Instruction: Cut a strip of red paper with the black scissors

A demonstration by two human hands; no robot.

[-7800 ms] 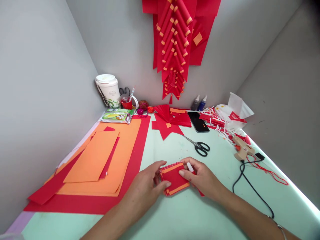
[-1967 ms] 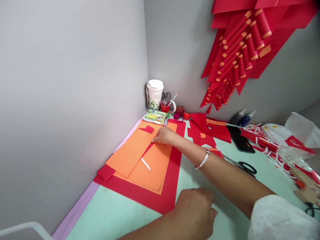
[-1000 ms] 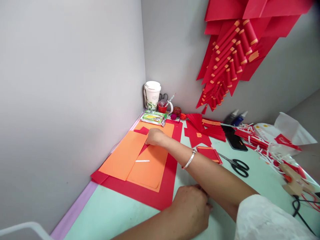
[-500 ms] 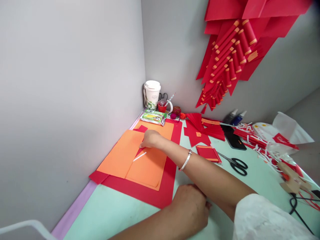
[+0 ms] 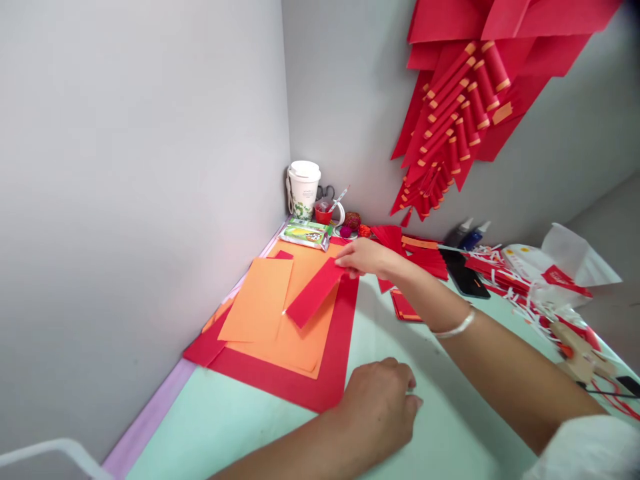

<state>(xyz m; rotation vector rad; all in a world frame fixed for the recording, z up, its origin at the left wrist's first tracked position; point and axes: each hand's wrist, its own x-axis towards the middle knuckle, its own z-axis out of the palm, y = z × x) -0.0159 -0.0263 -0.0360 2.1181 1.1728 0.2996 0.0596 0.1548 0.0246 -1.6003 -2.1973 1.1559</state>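
A red paper strip [image 5: 313, 297] is pinched at its upper end by my right hand [image 5: 363, 258], which wears a bangle on the wrist. The strip slants down over an orange sheet [image 5: 310, 347] that lies on large red paper [image 5: 280, 385]. Left of the strip is another loose orange sheet [image 5: 257, 293]. My left hand [image 5: 383, 403] rests on the table near the front, fingers curled and pointing right; whether anything is under them is hidden.
Along the back stand a white lidded cup [image 5: 304, 190], a green packet [image 5: 306, 233] and a small red cup [image 5: 323, 213]. To the right lie a black phone [image 5: 465, 273], red paper scraps and a glue gun [image 5: 580, 353]. Red paper firecrackers [image 5: 455, 113] hang on the wall.
My right hand has moved right and lifted the red strip from the orange sheets. The loose orange sheet has shifted. My left hand's fingers have loosened slightly. My right arm now covers the scissors.
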